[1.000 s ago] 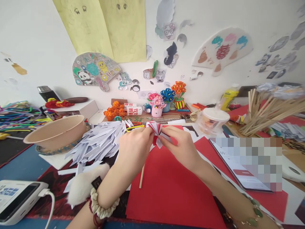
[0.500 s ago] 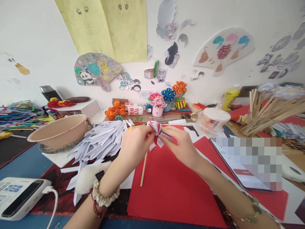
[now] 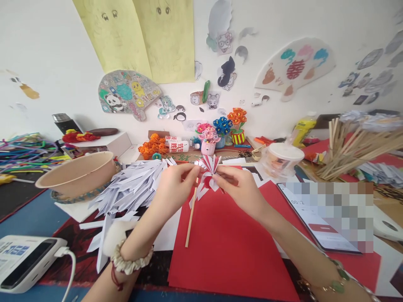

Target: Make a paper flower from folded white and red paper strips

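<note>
Between my two hands is a pleated red-and-white paper flower [image 3: 209, 171], its folds fanned out at the top. My left hand [image 3: 178, 180] pinches its left side, fingers closed. On the other side my right hand [image 3: 235, 181] grips the folds with thumb and fingers. Red sheets of paper [image 3: 229, 243] lie stacked below my hands. A thin wooden stick [image 3: 190, 222] slants across them, its upper end near my left fingertips. Left of my wrist spreads a heap of folded white paper strips [image 3: 130, 184].
A tan bowl [image 3: 77, 172] stands left, beyond a white power bank [image 3: 28, 260] with a cable. To the right lie a phone [image 3: 317, 226] and a bundle of wooden sticks [image 3: 352, 147]. A lidded tub [image 3: 285, 157] and potted craft flowers [image 3: 209, 140] stand at the back.
The paper flower has spread into a wider upright fan. My hands have moved slightly apart, and my left wrist has dropped a little to the left.
</note>
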Available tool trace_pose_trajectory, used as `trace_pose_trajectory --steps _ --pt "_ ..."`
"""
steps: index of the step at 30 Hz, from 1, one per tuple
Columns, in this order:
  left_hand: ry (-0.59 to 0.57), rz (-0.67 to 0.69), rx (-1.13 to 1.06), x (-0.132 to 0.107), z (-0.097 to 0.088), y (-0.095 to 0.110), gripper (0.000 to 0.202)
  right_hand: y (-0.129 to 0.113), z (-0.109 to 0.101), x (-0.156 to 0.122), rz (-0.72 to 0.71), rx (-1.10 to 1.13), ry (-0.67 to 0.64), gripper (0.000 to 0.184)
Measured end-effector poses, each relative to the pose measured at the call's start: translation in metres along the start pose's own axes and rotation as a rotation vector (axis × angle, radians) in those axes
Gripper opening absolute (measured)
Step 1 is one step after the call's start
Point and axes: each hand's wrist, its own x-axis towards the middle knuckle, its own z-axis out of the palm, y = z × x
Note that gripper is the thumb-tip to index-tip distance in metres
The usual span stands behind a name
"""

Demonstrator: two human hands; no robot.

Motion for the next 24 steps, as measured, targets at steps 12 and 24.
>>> trace_pose_trajectory --steps 12,24 --pt "0.001 -0.198 -0.712 -0.003 0.010 -0.002 0.021 -0.001 -0.004 0.001 0.222 0.522 0.037 0.026" --pt "0.017 0.018 -0.578 -0.005 0.006 0.005 0.015 -0.003 -0.002 0.000 0.342 0.739 -0.094 0.031"
